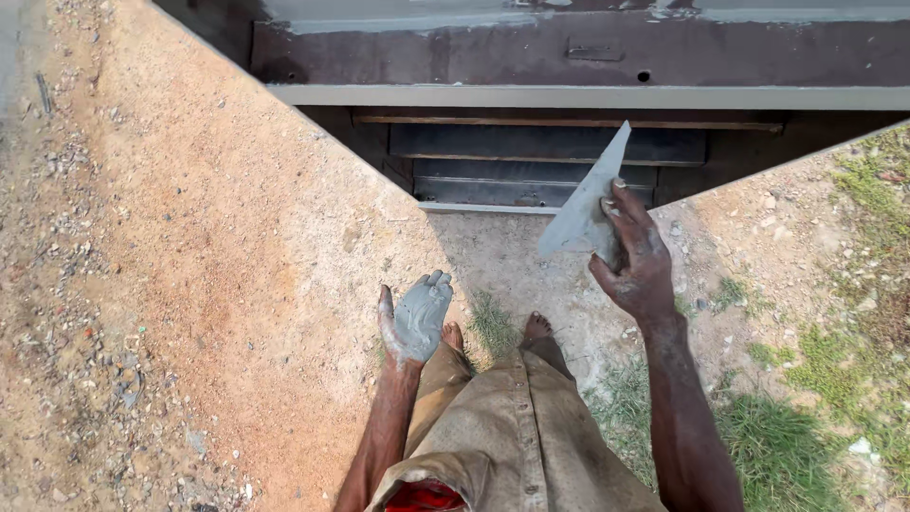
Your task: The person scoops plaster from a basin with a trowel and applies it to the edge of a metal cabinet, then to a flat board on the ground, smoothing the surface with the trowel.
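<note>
Of the two hands, the right hand (637,265) grips a grey, pointed flat metal trowel blade (588,204), while the left hand (415,320) hangs open, palm coated in grey cement, above the sandy ground (190,284).

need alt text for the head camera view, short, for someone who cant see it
Looking down, the right hand grips a pointed grey trowel, while the open left hand, coated in grey paste, is held palm up. Bare feet stand on sandy ground before a dark metal frame.

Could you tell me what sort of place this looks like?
Probably an outdoor metal-painting or repair spot: bare sandy ground, grass, a dark steel frame, and a grey-smeared scraper in the right hand.
</note>
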